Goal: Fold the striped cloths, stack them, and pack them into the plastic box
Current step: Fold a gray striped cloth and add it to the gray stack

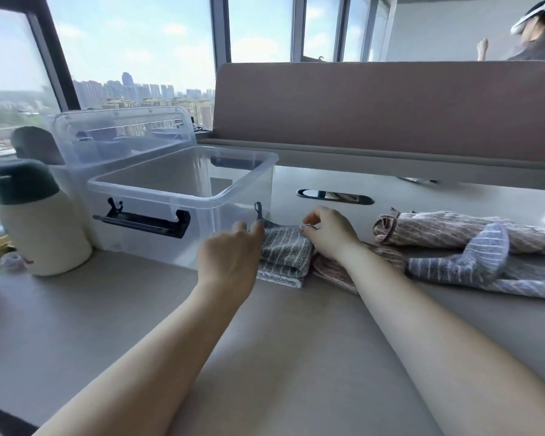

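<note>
A folded grey striped cloth (285, 250) is laid on the pale surface (296, 341), just beside the near right corner of the clear plastic box (139, 191) and outside it. The far left corner of this cloth, where a small hanging loop (258, 210) stands upright, is pinched by the curled fingers of the left hand (233, 256). The far right corner is pinched between thumb and fingertips of the right hand (328, 234), whose other fingers are bent. The cloth is seen in several layers, with a lighter edge at the bottom nearest the camera. The box is placed with its top open and a black handle (142, 221) on its near wall; its clear lid (123, 130) is propped upright behind it. To the right, well apart from the box, a brown striped cloth (453, 231) is left crumpled on the surface, and a blue striped cloth (485, 256) is draped partly over it, both unfolded. More brown striped fabric is seen under the right wrist; whether it belongs to the same cloth cannot be told. A cream flask (35, 221) with a dark green cap is stood to the left of the box. A padded partition (390, 99) is set along the back of the surface.
</note>
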